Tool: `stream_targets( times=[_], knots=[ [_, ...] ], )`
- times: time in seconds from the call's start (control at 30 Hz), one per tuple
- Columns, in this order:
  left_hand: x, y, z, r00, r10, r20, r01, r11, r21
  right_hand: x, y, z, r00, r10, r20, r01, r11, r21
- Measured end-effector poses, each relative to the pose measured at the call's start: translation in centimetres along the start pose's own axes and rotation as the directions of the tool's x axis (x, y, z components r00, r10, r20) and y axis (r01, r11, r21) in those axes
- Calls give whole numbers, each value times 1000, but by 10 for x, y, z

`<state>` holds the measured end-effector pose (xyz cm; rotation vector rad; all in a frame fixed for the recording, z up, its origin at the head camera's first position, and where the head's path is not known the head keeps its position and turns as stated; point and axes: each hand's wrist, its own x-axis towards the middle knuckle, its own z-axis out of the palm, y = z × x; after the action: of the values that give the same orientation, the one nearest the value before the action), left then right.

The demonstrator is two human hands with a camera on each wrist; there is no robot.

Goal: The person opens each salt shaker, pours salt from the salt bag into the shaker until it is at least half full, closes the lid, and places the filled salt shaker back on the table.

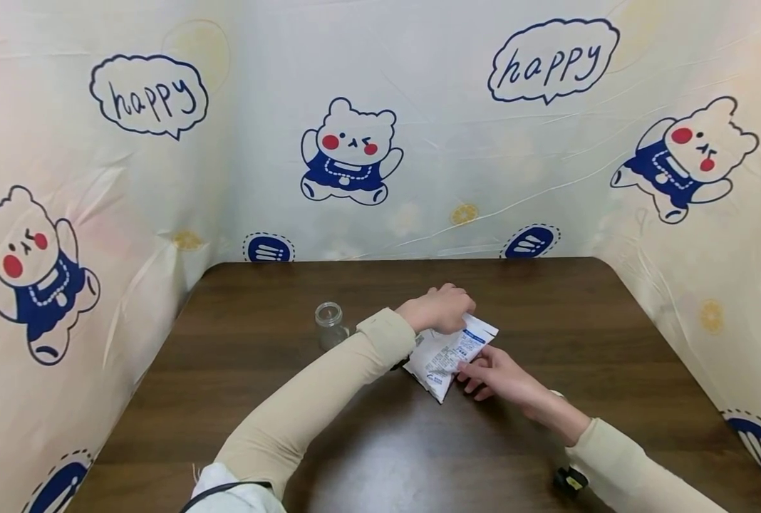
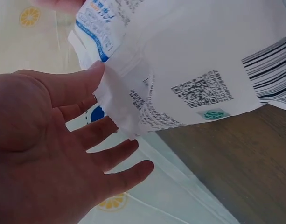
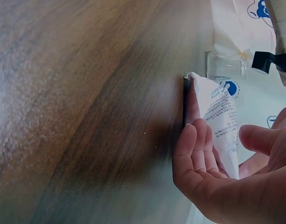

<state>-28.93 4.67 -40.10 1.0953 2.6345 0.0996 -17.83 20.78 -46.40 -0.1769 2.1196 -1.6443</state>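
Observation:
A white packet (image 1: 444,356) with blue and black print is held tilted above the brown table, between both hands. My left hand (image 1: 438,310) reaches across and pinches its top corner; in the left wrist view the thumb presses the crimped edge of the packet (image 2: 203,51), and the other fingers spread out. Lower down, my right hand (image 1: 499,374) holds the packet's right side. Its curled fingers lie behind the packet (image 3: 217,112) in the right wrist view. A QR code and barcode show on one face. Any contents are hidden.
A clear glass jar (image 1: 329,320) stands on the table (image 1: 239,370), left of the packet and near the left forearm. Around the table hangs a pale curtain (image 1: 432,142) with printed bears. A black wrist device (image 1: 571,481) sits under the right sleeve.

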Motion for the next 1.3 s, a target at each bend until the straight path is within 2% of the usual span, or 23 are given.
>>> stream_targets(
  times=[0.23,0.47,0.8,1.07,1.3],
  knots=[
    [-1,-8,3,999,19,-46,-23,997,-75,1,0,1,1000,6,-2,-6,1000,-4],
    [-1,-16,7,991,69,-115,-79,994,-81,0,-2,3,999,33,-30,-34,999,-30],
    [-7,-17,5,989,79,-123,-91,991,-94,4,-5,9,995,71,-72,-77,994,-76],
    [-19,-18,-4,984,101,-148,-126,977,-172,7,-5,12,998,48,-44,-54,990,-129],
    [-38,-21,-14,973,133,-190,-177,955,-237,9,-9,19,998,-9,-56,-2,982,-189]
  ],
)
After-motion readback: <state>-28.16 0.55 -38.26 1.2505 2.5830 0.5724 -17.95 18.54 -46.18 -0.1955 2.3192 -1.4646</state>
